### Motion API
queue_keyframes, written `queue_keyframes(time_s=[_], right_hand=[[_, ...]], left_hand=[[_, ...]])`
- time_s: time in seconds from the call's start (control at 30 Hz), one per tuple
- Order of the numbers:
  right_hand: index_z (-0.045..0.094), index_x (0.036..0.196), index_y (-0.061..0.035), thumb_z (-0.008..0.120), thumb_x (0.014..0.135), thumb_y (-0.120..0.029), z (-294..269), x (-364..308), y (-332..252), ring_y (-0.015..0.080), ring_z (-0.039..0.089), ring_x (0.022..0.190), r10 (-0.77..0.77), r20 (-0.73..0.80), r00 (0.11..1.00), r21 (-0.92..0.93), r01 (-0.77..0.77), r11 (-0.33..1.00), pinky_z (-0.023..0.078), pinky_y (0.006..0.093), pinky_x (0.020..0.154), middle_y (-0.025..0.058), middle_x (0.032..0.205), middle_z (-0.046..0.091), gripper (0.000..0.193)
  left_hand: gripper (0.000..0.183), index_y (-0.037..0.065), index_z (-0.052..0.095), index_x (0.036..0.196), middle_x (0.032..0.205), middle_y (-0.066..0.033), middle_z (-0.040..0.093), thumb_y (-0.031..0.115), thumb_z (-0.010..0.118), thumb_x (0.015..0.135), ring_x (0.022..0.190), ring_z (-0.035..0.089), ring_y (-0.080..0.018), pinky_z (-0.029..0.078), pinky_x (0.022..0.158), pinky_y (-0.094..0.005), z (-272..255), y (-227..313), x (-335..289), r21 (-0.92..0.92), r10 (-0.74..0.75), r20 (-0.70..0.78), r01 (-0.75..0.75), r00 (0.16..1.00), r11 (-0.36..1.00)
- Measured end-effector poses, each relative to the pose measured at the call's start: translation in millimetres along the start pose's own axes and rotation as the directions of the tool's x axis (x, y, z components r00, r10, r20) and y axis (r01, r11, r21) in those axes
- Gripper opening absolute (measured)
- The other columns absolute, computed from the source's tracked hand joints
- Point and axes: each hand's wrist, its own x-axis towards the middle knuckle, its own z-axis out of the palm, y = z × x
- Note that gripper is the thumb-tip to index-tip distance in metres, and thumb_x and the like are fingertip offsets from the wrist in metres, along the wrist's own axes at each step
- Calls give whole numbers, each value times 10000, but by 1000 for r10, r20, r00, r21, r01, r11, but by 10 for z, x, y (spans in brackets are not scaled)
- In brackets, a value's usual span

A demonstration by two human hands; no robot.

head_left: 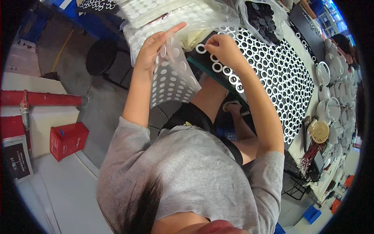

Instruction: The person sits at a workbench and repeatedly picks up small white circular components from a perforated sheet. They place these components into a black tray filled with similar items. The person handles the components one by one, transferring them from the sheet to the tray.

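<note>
My left hand (152, 48) grips the top of a translucent sheet (171, 84) dotted with rows of white round stickers, its index finger stretched out to the right. The sheet hangs down in front of my lap, slightly curled. My right hand (224, 48) is closed in a pinch, fingertips at the edge of a white ring (201, 48) near the left corner of a black board (203, 61). Whatever lies between those fingertips is too small to make out. Many white rings with dark centres (269, 72) cover the board in close rows.
Stacked sheets of white discs in clear plastic (142, 37) lie beyond my left hand. A clear bag of black round parts (263, 21) rests at the board's far side. White round housings (335, 82) crowd the right. A black stool (101, 56) stands left; a red box (69, 140) is lower left.
</note>
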Motion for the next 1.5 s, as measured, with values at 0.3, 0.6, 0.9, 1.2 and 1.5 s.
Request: queue_keyframes(time_s=[0.3, 0.6, 0.9, 1.2, 1.5], right_hand=[[565, 633, 51, 594, 662, -152, 2, 336, 134, 122, 451, 437, 6, 39, 999, -257, 4, 966, 381, 278, 439, 70, 486, 504, 207], [605, 671, 25, 587, 621, -193, 28, 330, 100, 303, 582, 612, 68, 31, 997, -315, -54, 947, 463, 350, 599, 201, 649, 576, 225], [587, 710, 8, 586, 648, -165, 51, 188, 21, 313, 574, 662, -124, -86, 989, -275, 96, 957, 455, 363, 615, 185, 685, 579, 183], [482, 907, -21, 618, 668, -100, 122, -471, -437, 324, 524, 739, -410, -163, 898, -126, 393, 911, 425, 337, 678, 156, 810, 518, 287], [434, 996, -26, 511, 701, 75, 127, -652, -332, 93, 528, 651, -102, 69, 992, 453, 60, 889, 417, 215, 571, 69, 763, 522, 320]], left_hand=[[292, 13, 561, 665, 1188, -207, 432, 267, 523, 804, 890, 499, -110, 354, 802, -238, 100, -109, -44, 231, -72, -7, 72, 997, 970], [221, -36, 580, 726, 1174, -169, 460, 149, 504, 820, 941, 489, -115, 387, 733, -215, 92, -304, -22, 328, -217, 35, 194, 975, 925], [255, -56, 585, 773, 1085, -128, 521, 188, 526, 818, 765, 497, -64, 406, 648, -212, 124, -323, -19, 426, -101, 47, 72, 994, 902], [244, -12, 564, 714, 617, 40, 491, 207, 536, 818, 602, 411, -35, 349, 532, -195, 257, -307, -118, 512, -97, -131, 151, 987, 846], [186, 3, 543, 779, 653, 31, 502, 187, 555, 807, 589, 428, -24, 347, 508, -176, 519, -137, -272, 451, -179, -84, 198, 980, 870]])
